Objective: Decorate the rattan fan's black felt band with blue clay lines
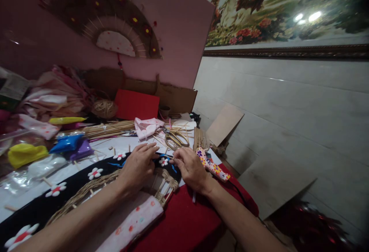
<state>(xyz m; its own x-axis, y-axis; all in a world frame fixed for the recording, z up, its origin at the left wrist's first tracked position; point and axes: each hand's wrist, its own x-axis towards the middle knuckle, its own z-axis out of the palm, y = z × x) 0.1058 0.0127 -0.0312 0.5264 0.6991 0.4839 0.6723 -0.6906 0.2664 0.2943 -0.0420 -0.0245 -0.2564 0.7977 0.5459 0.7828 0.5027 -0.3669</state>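
A large handmade fan lies across the table, with a black band (75, 176) bearing white flowers with red centres, a braided twine strip (83, 195) and a pink patterned cloth section (137, 215). Thin blue strands (117, 164) run along the black surface. My left hand (140, 167) rests on the band with its fingers stretched out. Close to the fan's right end, my right hand (191, 169) has thumb and forefinger pinched together beside a small white flower (163, 161). Whatever sits in that pinch is too small to make out.
Gold-handled scissors (176, 139) lie beyond my hands. A flower-patterned glue gun (213, 165) is right of my right hand. Blue (67, 143), yellow (27, 155) and purple packets (82, 150) lie left. A twine ball (104, 107) and red card (137, 105) stand behind.
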